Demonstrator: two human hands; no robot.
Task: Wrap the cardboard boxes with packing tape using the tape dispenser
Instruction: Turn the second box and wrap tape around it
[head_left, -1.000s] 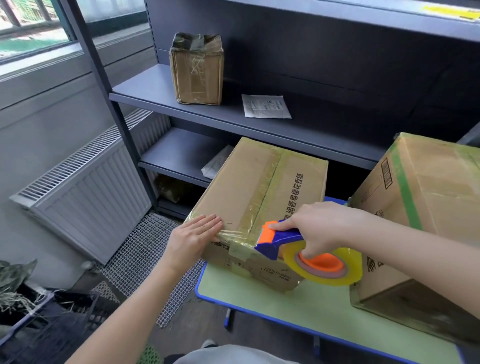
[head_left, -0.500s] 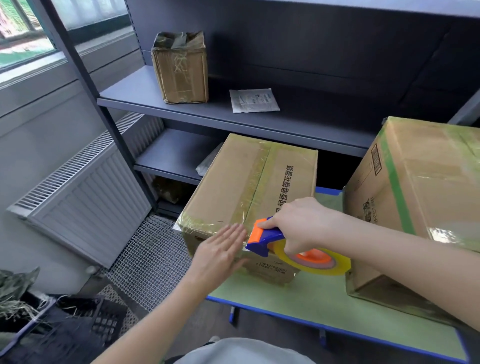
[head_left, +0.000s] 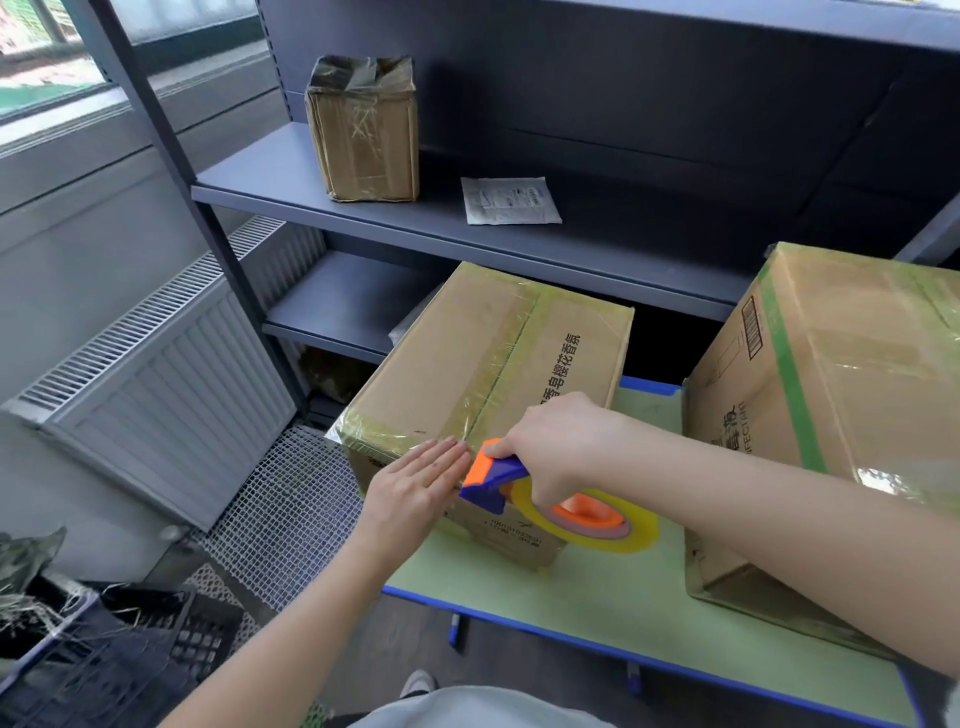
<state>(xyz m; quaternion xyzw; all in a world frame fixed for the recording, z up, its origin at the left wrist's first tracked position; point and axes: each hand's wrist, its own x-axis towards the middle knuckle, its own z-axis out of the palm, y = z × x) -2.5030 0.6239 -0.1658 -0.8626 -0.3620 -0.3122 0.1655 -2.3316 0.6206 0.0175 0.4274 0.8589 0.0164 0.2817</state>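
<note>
On the table the middle box lies left of the larger box, shelving behind both.

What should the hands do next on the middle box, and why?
Probably draw the tape dispenser down the near face of the box toward the table. The right hand grips it at the top front edge, and the left hand lies flat on that face beside it, ready to smooth the tape.
</note>
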